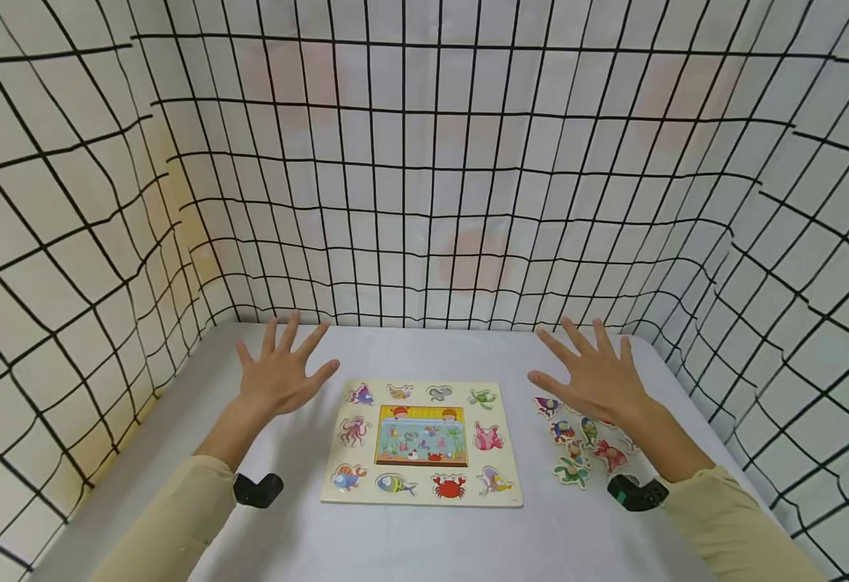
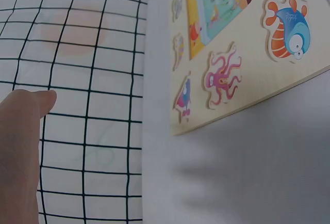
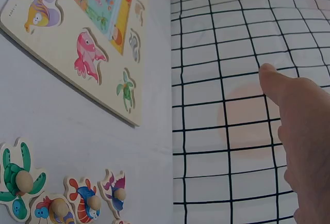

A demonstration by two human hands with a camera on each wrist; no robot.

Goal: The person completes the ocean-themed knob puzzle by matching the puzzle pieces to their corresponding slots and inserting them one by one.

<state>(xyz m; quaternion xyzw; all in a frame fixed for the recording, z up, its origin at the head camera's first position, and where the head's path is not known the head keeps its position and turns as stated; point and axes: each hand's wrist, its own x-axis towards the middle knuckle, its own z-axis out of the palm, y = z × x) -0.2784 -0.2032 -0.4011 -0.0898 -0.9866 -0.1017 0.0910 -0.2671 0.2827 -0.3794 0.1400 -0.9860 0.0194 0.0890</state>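
My left hand [image 1: 277, 373] is held out left of a wooden puzzle board [image 1: 357, 495], fingers spread, holding nothing. The board shows sea animals in cut-out shapes round an aquarium picture [image 1: 421, 436], among them a red crab [image 1: 449, 487] and a pink octopus [image 1: 354, 431]. On the other side my right hand [image 1: 599, 372] is also spread with nothing in it, above a loose group of knobbed puzzle pieces. A green turtle piece [image 3: 19, 180] and a blue-and-red piece [image 3: 85, 199] lie in that group, part of which the right hand and wrist cover.
A white table [image 1: 424, 537] carries the board and the pieces. Black grid netting [image 1: 424, 186] over white cloth rises at the back and both sides. Each wrist wears a small black device, such as the left wrist device [image 1: 258, 490].
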